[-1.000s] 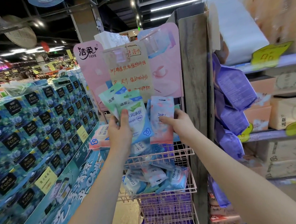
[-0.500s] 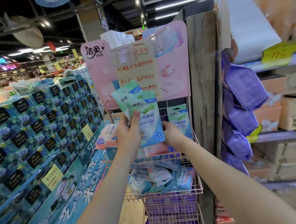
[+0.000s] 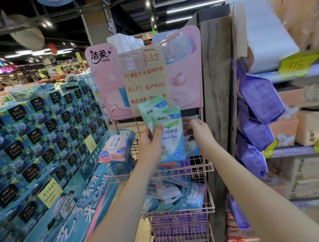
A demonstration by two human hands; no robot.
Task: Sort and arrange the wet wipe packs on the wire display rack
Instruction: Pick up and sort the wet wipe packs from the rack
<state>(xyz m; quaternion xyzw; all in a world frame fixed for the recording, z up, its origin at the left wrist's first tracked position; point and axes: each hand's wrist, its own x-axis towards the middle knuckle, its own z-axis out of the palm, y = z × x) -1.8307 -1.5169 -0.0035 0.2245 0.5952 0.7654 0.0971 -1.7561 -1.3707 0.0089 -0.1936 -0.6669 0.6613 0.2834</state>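
My left hand (image 3: pixel 150 147) grips two green-and-blue wet wipe packs (image 3: pixel 170 134), held upright and fanned in front of the top basket of the pink wire rack (image 3: pixel 205 169). My right hand (image 3: pixel 200 132) is just to their right, its fingers curled on the top edge of another green wet wipe pack (image 3: pixel 191 147) standing at the basket's back right. A pink-and-blue pack (image 3: pixel 117 148) leans at the basket's left end. The basket below holds several jumbled packs (image 3: pixel 176 194). Purple packs (image 3: pixel 179 226) fill the lower tiers.
Behind the rack rise a pink sign board (image 3: pixel 103 81) and a handwritten cardboard sign (image 3: pixel 145 82). A wooden post (image 3: pixel 219 97) stands directly right of it, with hanging purple bags (image 3: pixel 259 102) beyond. Stacked blue tissue boxes (image 3: pixel 33 141) fill the left.
My right hand lowered the pink pack into the top basket, let it go, then rose to the green pack at the back right. My left hand kept its two packs.
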